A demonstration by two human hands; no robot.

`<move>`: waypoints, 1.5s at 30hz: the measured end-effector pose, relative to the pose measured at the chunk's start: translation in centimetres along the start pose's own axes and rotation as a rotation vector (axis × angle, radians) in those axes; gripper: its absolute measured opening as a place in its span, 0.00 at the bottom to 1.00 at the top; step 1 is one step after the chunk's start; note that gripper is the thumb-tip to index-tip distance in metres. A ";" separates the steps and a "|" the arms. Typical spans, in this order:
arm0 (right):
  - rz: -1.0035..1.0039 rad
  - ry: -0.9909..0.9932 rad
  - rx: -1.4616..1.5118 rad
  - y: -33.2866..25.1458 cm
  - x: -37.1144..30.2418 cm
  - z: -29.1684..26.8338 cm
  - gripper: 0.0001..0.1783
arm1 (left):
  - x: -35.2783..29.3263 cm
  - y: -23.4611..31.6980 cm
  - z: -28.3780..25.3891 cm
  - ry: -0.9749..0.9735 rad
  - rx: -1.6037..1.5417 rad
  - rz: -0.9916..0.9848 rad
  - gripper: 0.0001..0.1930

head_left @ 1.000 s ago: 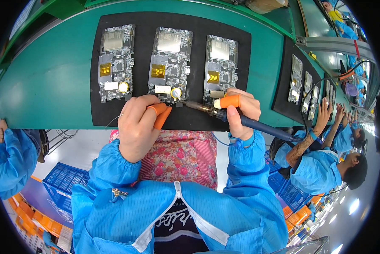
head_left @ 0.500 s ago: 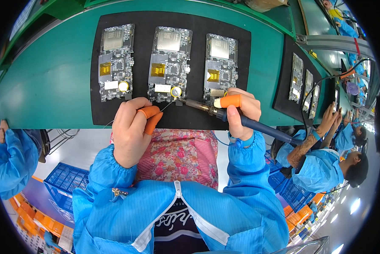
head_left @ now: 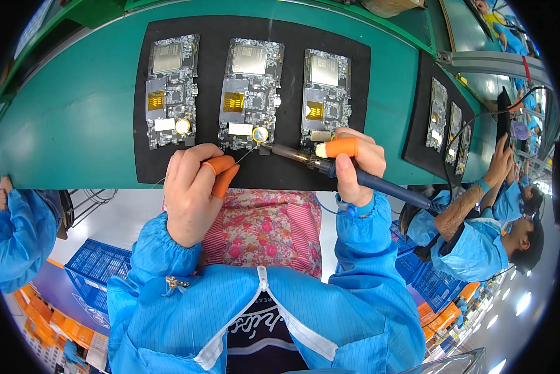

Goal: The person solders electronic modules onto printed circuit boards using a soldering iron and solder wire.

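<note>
My right hand (head_left: 356, 163), an orange cot on one finger, grips a blue-handled soldering iron (head_left: 380, 184). Its tip meets the lower edge of the middle circuit board (head_left: 250, 106), beside a round coin cell (head_left: 260, 134). Between thumb and forefinger, both in orange finger cots, my left hand (head_left: 196, 184) pinches a thin solder wire (head_left: 247, 153) whose end reaches the same spot. A left circuit board (head_left: 171, 93) and a right circuit board (head_left: 325, 93) lie alongside; my right hand and the iron overlap the right one's lower end.
The boards rest on a black mat (head_left: 292, 43) over a green table (head_left: 74, 124). At the right, another black mat (head_left: 415, 146) bears several boards, near a co-worker (head_left: 470, 243) in blue. Another person's sleeve (head_left: 18, 230) is at the left. Blue crates (head_left: 96, 274) stand below.
A wisp of smoke now rises above the middle board. My hands, the iron and the wire have barely moved. The co-worker at the right has raised their arms, with a dark flat thing at their hands.
</note>
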State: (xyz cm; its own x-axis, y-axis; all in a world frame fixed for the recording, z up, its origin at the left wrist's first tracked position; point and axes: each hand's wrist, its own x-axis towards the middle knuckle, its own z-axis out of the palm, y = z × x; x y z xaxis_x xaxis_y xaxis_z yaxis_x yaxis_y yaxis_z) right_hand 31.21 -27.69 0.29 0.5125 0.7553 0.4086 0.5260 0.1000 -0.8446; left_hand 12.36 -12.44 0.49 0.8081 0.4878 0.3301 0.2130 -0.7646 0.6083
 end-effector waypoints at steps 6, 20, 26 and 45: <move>-0.041 -0.114 -0.016 -0.3 0.6 0.2 0.06 | -0.1 -0.2 0.3 -0.009 0.008 0.000 0.12; -0.068 -0.109 -0.033 -0.3 0.8 0.2 0.07 | 0.8 -0.5 1.7 0.006 0.034 0.059 0.11; -0.004 -0.089 -0.056 -0.3 0.2 0.5 0.16 | 1.1 -0.5 1.8 0.024 0.071 0.114 0.11; 0.314 0.471 0.192 1.0 -2.9 -2.0 0.15 | -0.8 -0.5 -1.1 0.120 -0.094 0.045 0.11</move>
State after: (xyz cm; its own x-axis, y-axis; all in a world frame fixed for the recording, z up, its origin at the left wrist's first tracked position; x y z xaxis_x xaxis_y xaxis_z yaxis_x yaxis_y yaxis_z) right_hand 31.60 -31.09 -1.06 0.8927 0.4032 0.2014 0.1908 0.0668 -0.9794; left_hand 11.04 -12.00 0.69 0.7433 0.5048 0.4389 0.1207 -0.7466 0.6542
